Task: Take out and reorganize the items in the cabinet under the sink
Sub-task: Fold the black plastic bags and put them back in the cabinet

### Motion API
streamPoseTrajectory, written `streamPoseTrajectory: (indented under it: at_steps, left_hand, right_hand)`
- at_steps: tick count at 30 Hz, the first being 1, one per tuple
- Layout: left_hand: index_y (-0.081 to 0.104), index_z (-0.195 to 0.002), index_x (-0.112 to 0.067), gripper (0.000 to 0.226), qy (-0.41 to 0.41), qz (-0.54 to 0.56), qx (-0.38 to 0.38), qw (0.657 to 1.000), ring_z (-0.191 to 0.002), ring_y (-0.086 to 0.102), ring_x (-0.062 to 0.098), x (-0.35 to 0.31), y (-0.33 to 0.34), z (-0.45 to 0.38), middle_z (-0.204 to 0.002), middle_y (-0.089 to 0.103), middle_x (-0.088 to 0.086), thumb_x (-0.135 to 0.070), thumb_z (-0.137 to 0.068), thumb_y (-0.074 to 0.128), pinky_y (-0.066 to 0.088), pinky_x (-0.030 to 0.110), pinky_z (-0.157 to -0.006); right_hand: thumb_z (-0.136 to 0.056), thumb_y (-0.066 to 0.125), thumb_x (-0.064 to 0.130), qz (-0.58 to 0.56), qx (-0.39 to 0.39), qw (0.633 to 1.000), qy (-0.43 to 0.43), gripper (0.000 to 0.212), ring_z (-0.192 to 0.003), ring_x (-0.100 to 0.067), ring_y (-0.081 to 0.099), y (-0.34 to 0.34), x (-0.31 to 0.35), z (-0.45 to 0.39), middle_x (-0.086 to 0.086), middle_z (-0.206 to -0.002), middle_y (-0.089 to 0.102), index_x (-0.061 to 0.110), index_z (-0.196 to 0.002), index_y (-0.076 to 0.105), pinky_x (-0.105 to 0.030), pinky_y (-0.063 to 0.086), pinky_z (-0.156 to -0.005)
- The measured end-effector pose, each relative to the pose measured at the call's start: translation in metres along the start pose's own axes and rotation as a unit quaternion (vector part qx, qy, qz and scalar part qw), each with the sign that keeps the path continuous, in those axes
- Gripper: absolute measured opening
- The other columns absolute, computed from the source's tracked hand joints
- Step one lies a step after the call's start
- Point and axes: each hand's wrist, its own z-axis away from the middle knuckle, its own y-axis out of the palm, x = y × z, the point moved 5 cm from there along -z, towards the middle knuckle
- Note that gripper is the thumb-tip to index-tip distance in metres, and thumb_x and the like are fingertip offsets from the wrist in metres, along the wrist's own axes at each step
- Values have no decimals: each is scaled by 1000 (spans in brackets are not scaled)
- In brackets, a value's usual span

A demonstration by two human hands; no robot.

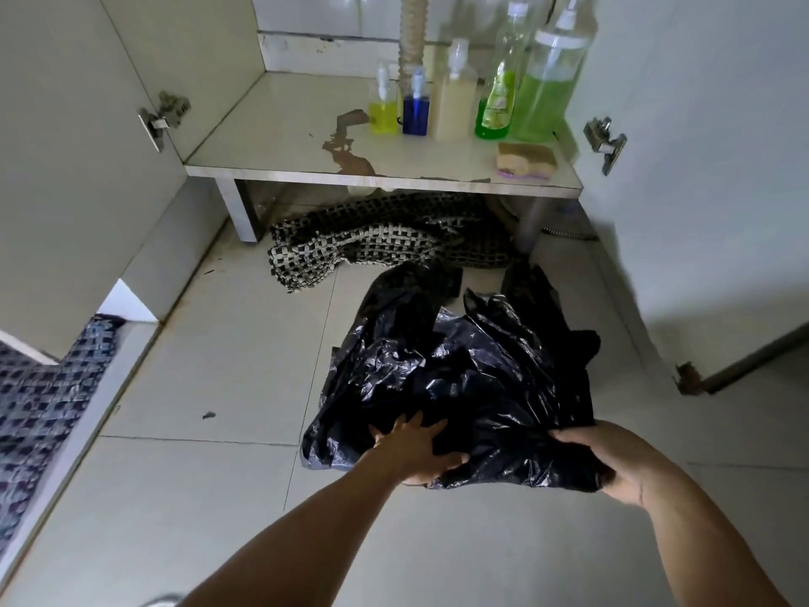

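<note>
A crumpled heap of black plastic bags lies on the tiled floor in front of the open sink cabinet. My left hand grips the heap's near left edge, fingers on top and thumb under. My right hand grips its near right edge. On the cabinet floor stand a yellow bottle, a blue bottle, a beige bottle, a slim green bottle and a large green dispenser. A sponge lies at the front right corner.
A black-and-white woven mat lies bunched under the cabinet's front edge. Both cabinet doors stand open left and right. A ribbed drain hose drops behind the bottles. A patterned rug lies at the far left.
</note>
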Motion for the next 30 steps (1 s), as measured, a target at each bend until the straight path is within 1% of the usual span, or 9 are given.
streamPoseTrajectory:
  at_steps: [5,8,11,17,21,23,26,28,30]
  left_hand:
    - [21,-147,-39,75,-17,18,-24,999,-143,17,34,-33,-7,25,-157,20,5,-75,-84,33,13,72,-107]
    - [32,-141,-35,58,-7,-38,-187,982,-140,25,29,-53,-41,39,-150,32,5,-64,-91,31,14,68,-104]
    - [17,-148,-36,58,49,-26,-312,948,-147,6,25,-61,-70,43,-160,9,3,-57,-95,30,5,63,-110]
    - [6,-149,-43,71,78,36,-159,984,-148,-6,23,-24,-51,8,-161,-4,-7,-69,-88,32,0,67,-110]
    - [52,-133,-27,44,99,147,-139,974,-133,40,24,12,-40,7,-141,47,4,-43,-92,52,33,41,-107]
    - [69,-110,-20,26,41,313,-148,937,-100,62,24,39,-51,15,-107,68,9,-31,-88,59,46,31,-86]
    - [70,-87,-15,15,-72,560,-175,806,-66,57,18,93,-80,40,-77,65,4,-22,-86,57,45,31,-65]
    - [67,-95,-13,14,-124,602,-251,748,-69,57,17,128,-108,61,-83,64,4,-21,-90,56,43,28,-63]
    - [61,-117,-14,36,-141,584,-311,736,-95,59,22,144,-134,78,-110,62,7,-37,-88,61,45,37,-73]
  right_hand:
    - [-84,65,2,39,-81,996,-16,22,-81,-32,67,-31,21,31,-24,-93,69,-7,-104,61,-36,52,-66]
    - [-80,71,5,81,-118,989,-49,26,-78,-32,69,-38,43,33,-25,-91,69,-7,-102,63,-36,56,-66]
    - [-78,73,7,136,-145,976,-95,22,-77,-32,69,-36,60,34,-22,-87,70,-2,-96,66,-41,58,-76]
    - [-74,75,15,236,-195,925,-224,21,-89,-31,67,24,90,44,-12,-84,70,8,-93,72,-39,52,-80]
    - [-76,66,28,372,-190,852,-316,30,-97,-32,65,109,107,54,-11,-94,71,13,-102,68,-31,49,-78]
    - [-80,60,24,429,-185,815,-343,26,-98,-33,62,149,106,55,-11,-99,68,10,-102,61,-32,48,-76]
    - [-84,56,24,471,-143,790,-366,21,-95,-32,61,198,97,48,-10,-102,61,10,-100,54,-33,44,-71]
    - [-87,55,23,520,-129,756,-375,24,-101,-31,60,225,86,43,-10,-109,60,9,-107,53,-36,45,-79]
    - [-88,56,24,584,-119,707,-381,30,-107,-31,58,252,70,37,-12,-115,59,7,-113,52,-39,44,-89]
